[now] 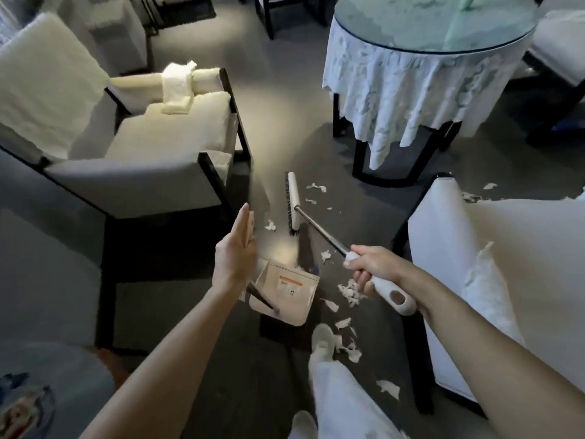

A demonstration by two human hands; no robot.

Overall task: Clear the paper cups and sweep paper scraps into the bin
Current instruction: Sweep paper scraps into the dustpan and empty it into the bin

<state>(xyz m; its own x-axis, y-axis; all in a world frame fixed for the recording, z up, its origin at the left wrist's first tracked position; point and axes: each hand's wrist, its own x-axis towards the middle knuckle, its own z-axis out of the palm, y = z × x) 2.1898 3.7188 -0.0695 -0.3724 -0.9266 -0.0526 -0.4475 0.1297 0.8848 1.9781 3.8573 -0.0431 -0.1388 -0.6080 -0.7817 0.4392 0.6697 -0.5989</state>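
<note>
My right hand (pixel 370 270) grips the white handle of a broom. Its metal shaft runs up-left to the white brush head (pixel 292 202), which rests on the dark floor. White paper scraps (pixel 349 291) lie scattered on the floor: near the brush head (pixel 316 186), left of it (pixel 270 225), and by my foot (pixel 348 350). A beige dustpan (pixel 285 289) with a black handle sits on the floor just below my left hand (pixel 235 248). That hand hovers above it with straight fingers. No paper cup or bin is in view.
A cream armchair (pixel 142 147) stands on the left and a white-covered chair (pixel 474 264) close on the right. A round glass-topped table (pixel 411 74) with a white cloth is ahead on the right. My white shoes (pixel 323 337) stand among the scraps.
</note>
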